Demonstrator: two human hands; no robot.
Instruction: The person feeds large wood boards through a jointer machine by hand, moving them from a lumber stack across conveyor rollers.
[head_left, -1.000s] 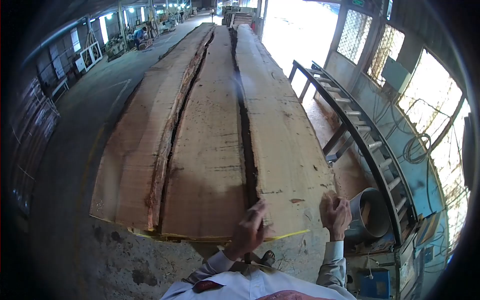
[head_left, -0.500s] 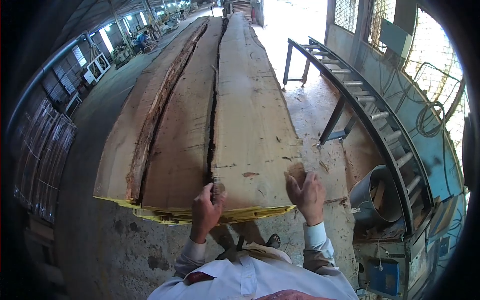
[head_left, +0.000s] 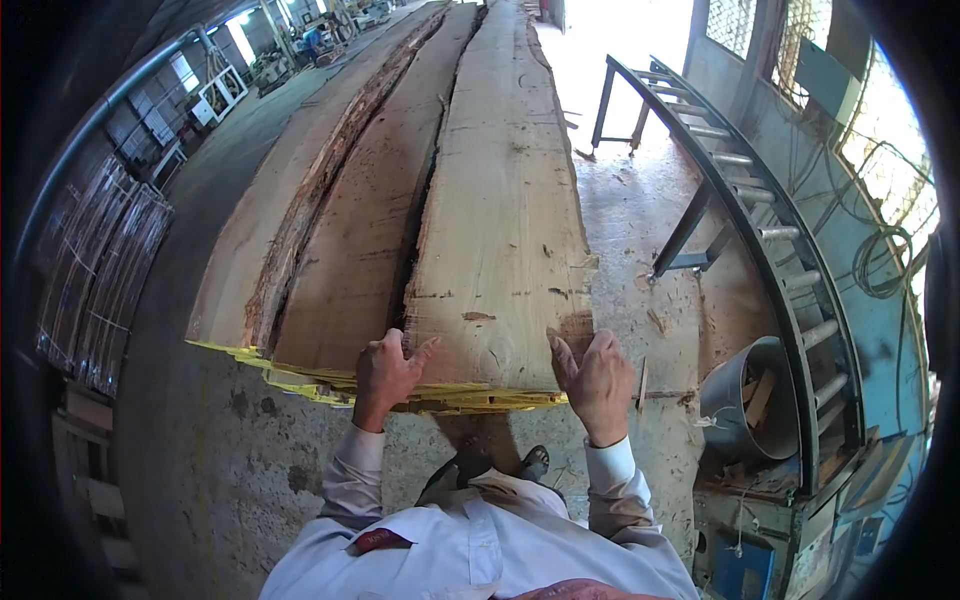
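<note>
Where hands [head_left: 388, 372] [head_left: 600, 388] touch plank [head_left: 490, 220], grip unclear, far end cropped

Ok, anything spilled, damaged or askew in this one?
Loose scraps litter the floor beside the right-hand board, looking untidy. That board also has a dark blemish near its front end, standing out against paler wood.

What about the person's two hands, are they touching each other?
No, the left hand and the right hand are apart, with the pale board showing between them.
</note>
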